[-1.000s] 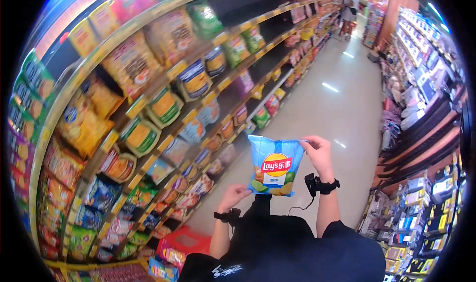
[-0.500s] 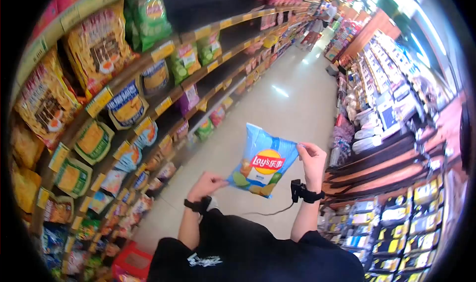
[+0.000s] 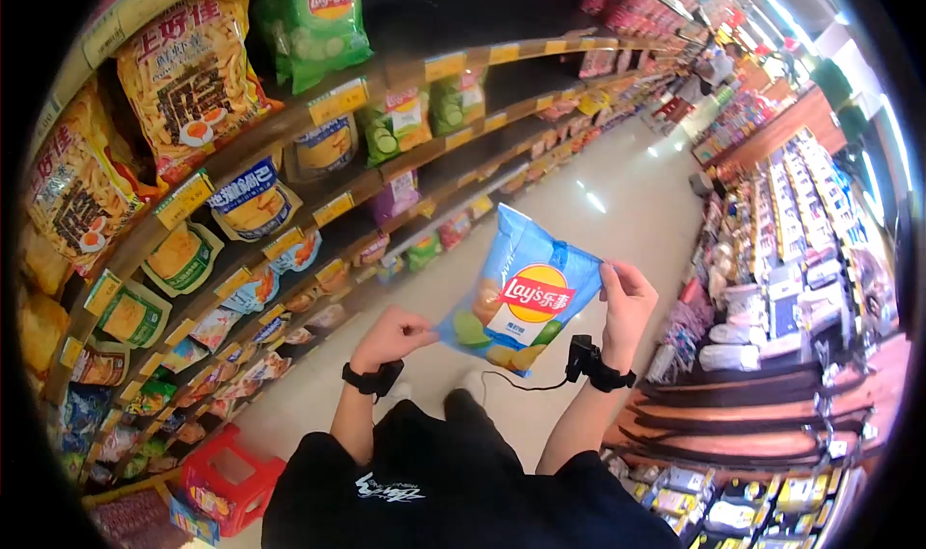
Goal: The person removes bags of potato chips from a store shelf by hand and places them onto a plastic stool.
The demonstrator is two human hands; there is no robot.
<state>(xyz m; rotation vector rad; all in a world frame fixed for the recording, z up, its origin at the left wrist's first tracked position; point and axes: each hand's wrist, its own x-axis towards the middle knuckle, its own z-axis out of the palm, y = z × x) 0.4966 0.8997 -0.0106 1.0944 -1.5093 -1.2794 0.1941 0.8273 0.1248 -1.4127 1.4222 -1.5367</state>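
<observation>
A blue bag of Lay's potato chips (image 3: 516,303) is held up in front of my body, tilted, with its printed front toward me. My left hand (image 3: 394,339) pinches its lower left corner. At the upper right corner, my right hand (image 3: 627,308) grips the bag between thumb and fingers. Both wrists carry black bands, and a cable runs from the device on the right one. The bag looks full and sealed along the edges I can see.
Snack shelves (image 3: 386,178) line the left, holding green chip bags (image 3: 313,28) and large yellow snack bags (image 3: 193,76). A red basket (image 3: 231,481) stands on the floor at lower left. Belts (image 3: 733,404) and packaged goods fill the right side. A person (image 3: 690,91) stands far down the aisle.
My view has turned slightly left and down, bringing more of the red basket and my shoes into sight. The chip bag stays pinched in both hands, a little nearer the shelves in view.
</observation>
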